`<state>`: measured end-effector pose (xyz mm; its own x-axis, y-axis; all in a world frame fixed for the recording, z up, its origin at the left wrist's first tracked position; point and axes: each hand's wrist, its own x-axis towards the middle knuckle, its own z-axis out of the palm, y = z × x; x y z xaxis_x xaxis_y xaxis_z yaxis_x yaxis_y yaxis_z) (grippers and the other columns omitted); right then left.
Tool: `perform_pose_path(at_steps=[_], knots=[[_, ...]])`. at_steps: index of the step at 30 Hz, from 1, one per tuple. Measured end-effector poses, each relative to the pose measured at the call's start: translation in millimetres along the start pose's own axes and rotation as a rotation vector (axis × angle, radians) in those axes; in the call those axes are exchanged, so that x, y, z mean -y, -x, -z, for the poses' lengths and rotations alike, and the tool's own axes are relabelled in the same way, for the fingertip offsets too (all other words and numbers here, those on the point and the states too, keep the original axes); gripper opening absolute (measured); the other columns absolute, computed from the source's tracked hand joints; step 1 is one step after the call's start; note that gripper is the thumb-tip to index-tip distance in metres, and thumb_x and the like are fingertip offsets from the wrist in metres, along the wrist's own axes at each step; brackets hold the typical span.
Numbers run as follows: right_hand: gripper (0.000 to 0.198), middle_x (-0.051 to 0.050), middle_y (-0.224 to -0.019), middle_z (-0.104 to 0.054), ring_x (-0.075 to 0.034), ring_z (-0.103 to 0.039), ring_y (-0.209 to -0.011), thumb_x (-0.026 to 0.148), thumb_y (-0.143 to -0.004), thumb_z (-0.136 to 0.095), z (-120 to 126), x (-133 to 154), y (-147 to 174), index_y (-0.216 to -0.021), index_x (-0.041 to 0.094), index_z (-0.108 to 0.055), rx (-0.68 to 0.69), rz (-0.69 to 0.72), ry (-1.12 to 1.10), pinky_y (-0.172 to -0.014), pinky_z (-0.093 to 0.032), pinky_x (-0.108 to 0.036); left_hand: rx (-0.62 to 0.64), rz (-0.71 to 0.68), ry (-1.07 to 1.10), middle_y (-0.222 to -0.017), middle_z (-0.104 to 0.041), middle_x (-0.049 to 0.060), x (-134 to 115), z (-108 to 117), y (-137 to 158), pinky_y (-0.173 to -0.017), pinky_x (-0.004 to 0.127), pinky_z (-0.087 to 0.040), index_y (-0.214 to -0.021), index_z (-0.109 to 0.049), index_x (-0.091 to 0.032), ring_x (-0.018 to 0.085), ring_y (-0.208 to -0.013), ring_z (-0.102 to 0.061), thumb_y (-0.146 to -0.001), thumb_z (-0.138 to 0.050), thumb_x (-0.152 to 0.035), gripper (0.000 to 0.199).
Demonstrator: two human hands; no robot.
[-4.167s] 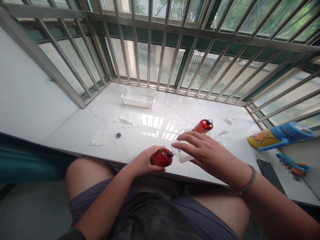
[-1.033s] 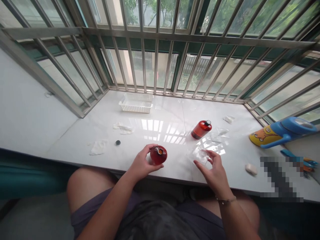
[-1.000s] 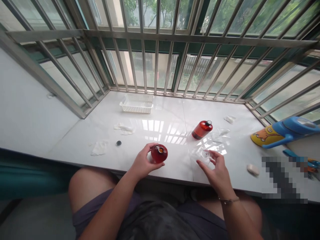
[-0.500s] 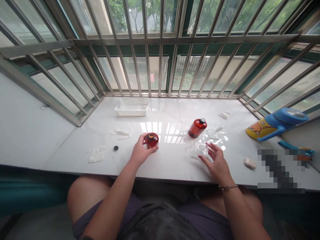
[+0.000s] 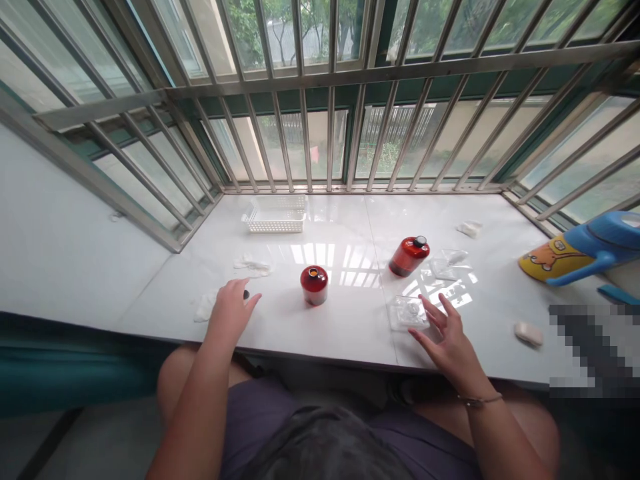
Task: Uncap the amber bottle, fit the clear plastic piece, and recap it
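Note:
At the left, my left hand (image 5: 231, 312) is over the table with thumb and fingers apart around a small black cap (image 5: 246, 294); whether they touch it I cannot tell. A red-brown bottle (image 5: 315, 287) stands upright and uncapped to the right of that hand. My right hand (image 5: 449, 339) has its fingers spread beside a transparent plastic container (image 5: 409, 313), fingertips close to its right edge. Behind it a second red-brown bottle (image 5: 409, 257), with a black cap on, leans to the right in the view.
A white perforated basket (image 5: 275, 225) stands at the back left. Crumpled tissues (image 5: 253, 266) lie on the left. Another transparent container (image 5: 450, 265), a white tissue (image 5: 469, 229), a pale soap-like lump (image 5: 529, 334) and a blue-yellow flask (image 5: 583, 250) are to the right. Metal bars (image 5: 330, 143) line the window.
My left hand has let go of the uncapped bottle and moved left to the black cap. My right hand has opened away from the transparent container, which rests on the table. The view has shifted slightly.

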<state>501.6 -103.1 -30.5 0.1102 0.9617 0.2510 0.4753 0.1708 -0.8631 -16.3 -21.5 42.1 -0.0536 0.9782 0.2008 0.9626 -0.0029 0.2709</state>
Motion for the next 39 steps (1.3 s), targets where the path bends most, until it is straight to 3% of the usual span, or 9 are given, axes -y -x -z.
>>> perform_pose_path(at_steps=[5, 11, 17, 20, 24, 28, 33, 36, 39], knots=[[0.108, -0.020, -0.166, -0.045, -0.041, -0.052, -0.150, 0.049, -0.088, -0.086, 7, 8, 5, -0.170, 0.031, -0.018, -0.124, 0.125, 0.013, -0.120, -0.048, -0.070, 0.161, 0.099, -0.187, -0.124, -0.071, 0.018, 37, -5, -7, -0.111, 0.048, -0.051, -0.131, -0.071, -0.015, 0.038, -0.120, -0.066, -0.099, -0.057, -0.041, 0.044], [0.085, -0.019, -0.155, -0.051, -0.041, -0.055, -0.143, 0.047, -0.092, -0.080, 10, 36, 10, -0.162, 0.027, -0.037, -0.283, 0.184, 0.061, -0.116, -0.050, -0.070, 0.146, 0.094, -0.141, -0.116, -0.074, 0.017, 29, -2, -10, -0.103, 0.045, -0.054, -0.115, -0.076, -0.017, 0.036, -0.110, -0.069, -0.097, -0.055, -0.036, 0.034], [0.034, -0.013, -0.126, -0.068, -0.035, -0.067, -0.122, 0.024, -0.101, -0.070, -12, 97, 21, -0.134, 0.027, -0.063, -0.242, 0.353, 0.233, -0.105, -0.058, -0.065, 0.257, 0.266, 0.421, -0.096, -0.077, 0.007, -37, 16, 18, -0.085, 0.040, -0.056, -0.111, -0.078, -0.021, 0.028, -0.088, -0.070, -0.089, -0.069, -0.059, 0.045], [0.040, -0.012, -0.123, -0.071, -0.031, -0.070, -0.116, 0.014, -0.100, -0.070, -35, 128, 29, -0.137, 0.027, -0.064, -0.077, 0.486, 0.177, -0.096, -0.065, -0.053, 0.500, 0.202, 0.905, -0.102, -0.078, 0.006, -91, 20, 47, -0.085, 0.034, -0.054, -0.109, -0.078, -0.020, 0.025, -0.092, -0.069, -0.089, -0.076, -0.059, 0.044], [0.047, -0.013, -0.124, -0.074, -0.030, -0.072, -0.113, 0.015, -0.098, -0.076, -65, 160, 33, -0.142, 0.023, -0.063, 0.061, 0.607, 0.098, -0.096, -0.066, -0.046, 0.773, 0.209, 1.326, -0.085, -0.070, 0.001, -148, 13, 76, -0.067, 0.024, -0.041, -0.105, -0.077, -0.017, 0.013, -0.071, -0.055, -0.089, -0.083, -0.052, 0.039], [0.034, -0.010, -0.118, -0.074, -0.025, -0.074, -0.106, 0.009, -0.100, -0.070, -80, 172, 27, -0.130, 0.025, -0.068, 0.024, 0.564, 0.008, -0.089, -0.067, -0.039, 0.865, 0.318, 1.621, -0.072, -0.058, -0.001, -172, 6, 85, -0.062, 0.022, -0.036, -0.096, -0.076, -0.012, 0.009, -0.063, -0.045, -0.085, -0.088, -0.052, 0.042], [0.033, -0.008, -0.114, -0.074, -0.023, -0.073, -0.103, 0.011, -0.099, -0.073, -85, 172, 15, -0.127, 0.026, -0.067, 0.039, 0.511, -0.079, -0.089, -0.066, -0.038, 0.935, 0.332, 1.662, -0.074, -0.058, 0.001, -173, 6, 84, -0.062, 0.023, -0.037, -0.099, -0.078, -0.010, 0.009, -0.063, -0.046, -0.086, -0.088, -0.053, 0.046], [0.034, -0.006, -0.112, -0.075, -0.022, -0.073, -0.102, 0.010, -0.098, -0.072, -88, 173, 2, -0.127, 0.027, -0.066, 0.082, 0.504, -0.101, -0.090, -0.064, -0.038, 0.773, 0.236, 1.524, -0.079, -0.063, 0.003, -162, 4, 77, -0.070, 0.027, -0.045, -0.102, -0.078, -0.012, 0.013, -0.070, -0.054, -0.094, -0.077, -0.060, 0.049], [0.030, -0.005, -0.110, -0.075, -0.022, -0.072, -0.101, 0.012, -0.099, -0.070, -92, 177, -23, -0.124, 0.027, -0.067, 0.098, 0.483, -0.081, -0.090, -0.063, -0.039, 0.295, 0.116, 1.153, -0.098, -0.071, 0.007, -144, -2, 62, -0.085, 0.036, -0.054, -0.113, -0.077, -0.018, 0.021, -0.089, -0.065, -0.096, -0.073, -0.060, 0.046]])
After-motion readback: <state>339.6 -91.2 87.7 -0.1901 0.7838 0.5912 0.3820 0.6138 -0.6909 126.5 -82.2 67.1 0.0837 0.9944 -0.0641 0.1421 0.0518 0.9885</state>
